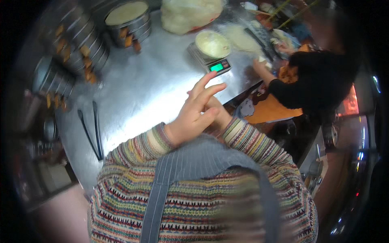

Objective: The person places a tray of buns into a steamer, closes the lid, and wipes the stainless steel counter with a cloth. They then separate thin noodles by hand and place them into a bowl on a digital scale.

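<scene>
In front of my chest, my left hand [194, 112] has its fingers spread and holds nothing that I can see. It crosses over my right hand [221, 118], and the two seem to touch. Most of the right hand's fingers are hidden behind the left. Beyond my fingertips stands a digital kitchen scale [223, 67] with a lit green display. A pale yellowish bowl [212, 45] rests on its platform. Both hands are above the near edge of a metal worktable [142, 82].
Black tongs [96, 133] lie at left. Metal steamers [91, 45] with brown tags stand at back left, near another filled one [127, 18]. A bulky pale mass [191, 13], perhaps bagged dough, sits behind. At right, a co-worker in black sleeves [285, 92] reaches over the table.
</scene>
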The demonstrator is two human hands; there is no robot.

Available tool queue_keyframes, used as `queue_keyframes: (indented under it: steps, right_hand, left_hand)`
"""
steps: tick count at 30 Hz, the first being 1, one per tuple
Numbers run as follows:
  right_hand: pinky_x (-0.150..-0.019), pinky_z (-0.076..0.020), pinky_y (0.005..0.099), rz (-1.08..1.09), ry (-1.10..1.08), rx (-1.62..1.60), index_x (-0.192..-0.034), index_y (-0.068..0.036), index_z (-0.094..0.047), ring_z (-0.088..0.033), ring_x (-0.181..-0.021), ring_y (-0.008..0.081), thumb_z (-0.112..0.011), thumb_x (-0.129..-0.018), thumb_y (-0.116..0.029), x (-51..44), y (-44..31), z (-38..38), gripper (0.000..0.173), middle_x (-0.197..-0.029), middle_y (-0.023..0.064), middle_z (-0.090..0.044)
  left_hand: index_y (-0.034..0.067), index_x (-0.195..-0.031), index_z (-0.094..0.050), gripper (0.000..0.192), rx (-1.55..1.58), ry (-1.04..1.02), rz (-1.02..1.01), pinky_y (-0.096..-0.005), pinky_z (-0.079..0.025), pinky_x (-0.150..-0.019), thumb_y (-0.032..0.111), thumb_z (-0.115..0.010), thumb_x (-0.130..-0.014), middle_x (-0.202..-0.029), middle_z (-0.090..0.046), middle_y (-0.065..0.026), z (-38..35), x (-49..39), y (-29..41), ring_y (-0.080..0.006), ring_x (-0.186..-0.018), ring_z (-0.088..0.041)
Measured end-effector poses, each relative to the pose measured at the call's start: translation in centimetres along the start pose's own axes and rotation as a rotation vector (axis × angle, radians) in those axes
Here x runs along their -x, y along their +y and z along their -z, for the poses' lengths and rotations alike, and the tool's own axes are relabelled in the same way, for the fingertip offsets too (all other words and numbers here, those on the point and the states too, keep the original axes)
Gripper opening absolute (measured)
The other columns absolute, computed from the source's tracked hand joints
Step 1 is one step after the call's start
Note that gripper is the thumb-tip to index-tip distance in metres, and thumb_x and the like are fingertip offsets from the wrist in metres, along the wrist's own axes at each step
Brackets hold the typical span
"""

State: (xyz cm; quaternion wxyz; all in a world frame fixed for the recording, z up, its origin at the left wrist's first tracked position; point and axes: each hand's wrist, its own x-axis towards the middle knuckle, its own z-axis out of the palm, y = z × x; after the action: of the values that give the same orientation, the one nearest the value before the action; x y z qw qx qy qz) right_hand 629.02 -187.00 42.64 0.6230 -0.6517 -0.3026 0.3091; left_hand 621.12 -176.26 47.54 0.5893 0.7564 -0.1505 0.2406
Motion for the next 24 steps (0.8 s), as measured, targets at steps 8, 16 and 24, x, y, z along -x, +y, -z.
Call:
queue_keyframes:
  steps: [8, 16, 24]
  right_hand:
    - [-0.09, -0.0383, 0.033, -0.057, 0.449, -0.148, -0.11, 0.0, -0.051, -0.054, -0.099, 0.0202, -0.032, -0.095, -0.04, -1.9, -2.4, 9.7, 0.047, -0.104, 0.0109, -0.058]
    - [-0.082, -0.0413, 0.0303, -0.407, 0.499, -0.183, -0.106, -0.003, -0.054, -0.055, -0.087, 0.0161, -0.038, -0.095, -0.033, 5.9, 4.5, 12.0, 0.036, -0.091, 0.0057, -0.061]
    - [-0.078, -0.0418, 0.0257, -0.517, 0.009, 0.009, -0.112, 0.001, -0.052, -0.052, -0.08, 0.0113, -0.045, -0.091, -0.015, 4.8, 4.5, 8.2, 0.027, -0.082, 0.0034, -0.057]
  left_hand:
    - [0.004, -0.128, -0.04, 0.039, -0.42, 0.758, 0.469, -0.0327, -0.024, -0.103, 0.014, -0.041, -0.091, -0.132, -0.04, -0.0117, 10.1, 10.2, -3.6, -0.0226, -0.123, -0.035]
    - [0.004, -0.127, -0.039, 0.039, -0.447, 0.917, 0.842, -0.0338, -0.025, -0.103, 0.016, -0.043, -0.09, -0.132, -0.039, -0.0132, 6.7, 17.6, -3.4, -0.0257, -0.124, -0.035]
    - [0.002, -0.113, -0.054, 0.037, -0.441, 0.826, 0.954, -0.0358, -0.033, -0.097, 0.016, -0.059, -0.079, -0.113, -0.054, -0.0122, 5.1, 16.7, -3.1, -0.0263, -0.115, -0.042]
